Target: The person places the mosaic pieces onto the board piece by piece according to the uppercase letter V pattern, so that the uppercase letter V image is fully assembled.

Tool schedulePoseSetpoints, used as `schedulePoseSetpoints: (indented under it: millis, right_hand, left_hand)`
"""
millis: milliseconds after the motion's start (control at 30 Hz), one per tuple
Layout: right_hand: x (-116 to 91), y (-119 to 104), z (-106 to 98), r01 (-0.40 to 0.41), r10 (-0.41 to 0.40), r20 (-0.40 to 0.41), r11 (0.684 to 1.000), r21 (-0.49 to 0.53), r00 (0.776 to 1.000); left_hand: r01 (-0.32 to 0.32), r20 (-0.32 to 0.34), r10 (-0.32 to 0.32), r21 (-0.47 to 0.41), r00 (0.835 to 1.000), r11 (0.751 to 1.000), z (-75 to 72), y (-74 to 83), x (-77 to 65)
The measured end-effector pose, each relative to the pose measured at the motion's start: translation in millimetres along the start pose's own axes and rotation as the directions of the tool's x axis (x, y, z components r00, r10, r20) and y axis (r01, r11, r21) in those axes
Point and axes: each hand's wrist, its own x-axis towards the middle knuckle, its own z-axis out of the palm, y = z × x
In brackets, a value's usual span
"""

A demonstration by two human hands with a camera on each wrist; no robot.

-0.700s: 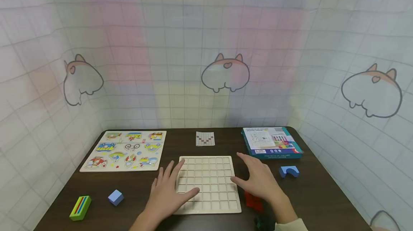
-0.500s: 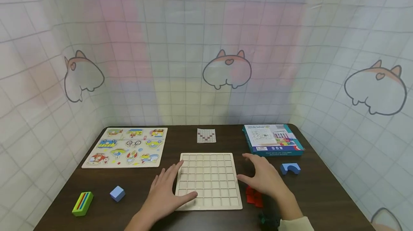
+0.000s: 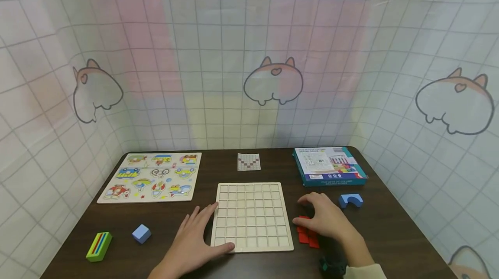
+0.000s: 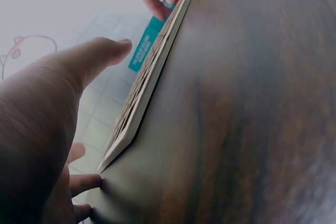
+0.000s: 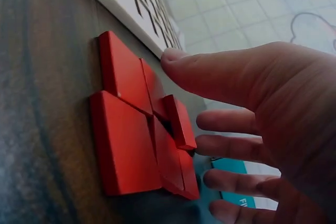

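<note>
Left hand point(image 3: 187, 244): fingers spread, resting flat on table point(image 3: 163, 218), thumb touching near-left corner of grid board point(image 3: 251, 217). Right hand point(image 3: 325, 220): fingers loosely spread, holding nothing, hovering over red tiles point(image 3: 306, 233) just right of board.

Likely step: picking up tile. Pinch one by its edges, keep board pinned.

Count, near to far:
- red tiles: several, overlapped, number unclear
- one striped green block point(image 3: 98, 246)
- one blue cube point(image 3: 141, 233)
- one blue arch point(image 3: 350, 201)
- one vehicle puzzle point(image 3: 152, 177)
- one pattern card point(image 3: 248, 161)
- one teal box point(image 3: 329, 166)

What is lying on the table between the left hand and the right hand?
The wooden grid board lies between them in the head view. The left hand touches its left edge; the right hand hovers over the red tiles beside its right edge.
</note>
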Motion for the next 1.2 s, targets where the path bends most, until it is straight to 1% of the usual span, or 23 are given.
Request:
schedulePoseSetpoints:
  millis: [133, 333, 500, 600, 767, 967, 1200]
  right_hand:
    - [-1.8, -0.5, 0.4, -0.01, 0.01, 0.007, 1.0, -0.016, 1.0]
    - [4.3, -6.5, 1.5, 0.021, -0.021, 0.032, 1.0, 0.004, 0.999]
    - [3.6, -4.4, -3.1, 0.0, 0.0, 0.053, 1.0, 0.007, 0.999]
    - [2.5, -2.7, -4.0, -0.007, 0.007, 0.073, 1.0, 0.004, 0.997]
    - [-0.9, -0.5, -5.0, -0.043, 0.042, 0.095, 0.999, 0.011, 0.995]
    - [-1.0, 0.2, -4.5, -0.021, 0.02, 0.086, 1.0, 0.011, 0.996]
    - [1.1, 1.2, -1.3, 0.023, -0.023, 0.04, 1.0, 0.002, 0.999]
  left_hand:
    - [-0.006, 0.007, 0.006, 0.006, 1.0, 1.0, 0.0, 0.2, -0.5]
    - [0.001, -0.011, -0.001, 0.012, 1.0, 1.0, -5.5, -4.6, -3.0]
    - [0.001, 0.003, -0.001, 0.004, 1.0, 1.0, -2.6, -4.9, -0.2]
    - [-0.001, 0.005, 0.001, 0.013, 1.0, 1.0, -1.0, -4.6, -0.4]
    - [-0.009, 0.023, 0.009, 0.027, 1.0, 1.0, 2.4, -4.1, 0.0]
    - [-0.013, 0.031, 0.012, 0.031, 0.999, 0.999, 3.4, -4.2, 0.5]
    - [-0.018, 0.027, 0.017, 0.04, 0.999, 0.999, 2.3, -5.8, -1.0]
